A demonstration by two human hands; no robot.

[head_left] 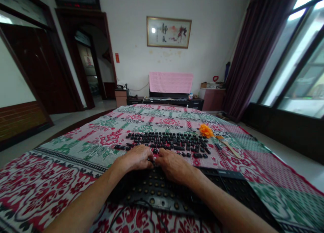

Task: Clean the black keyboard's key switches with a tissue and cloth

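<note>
A black keyboard base (162, 192) with its keys taken off lies on a floral cloth (76, 148) in front of me. My left hand (135, 157) and my right hand (172, 165) rest together at its far edge, fingers curled and meeting around a small dark thing (153, 162), perhaps a keycap, that I cannot make out clearly. Just beyond the hands, several loose black keycaps (167, 141) are spread on the cloth.
An orange flower (206, 130) and a pale flat stick (231, 148) lie right of the keycaps. A cable (126, 209) trails from the keyboard toward me. Beyond the table are a pink-covered cabinet (170, 82), dark doors at left, curtains and windows at right.
</note>
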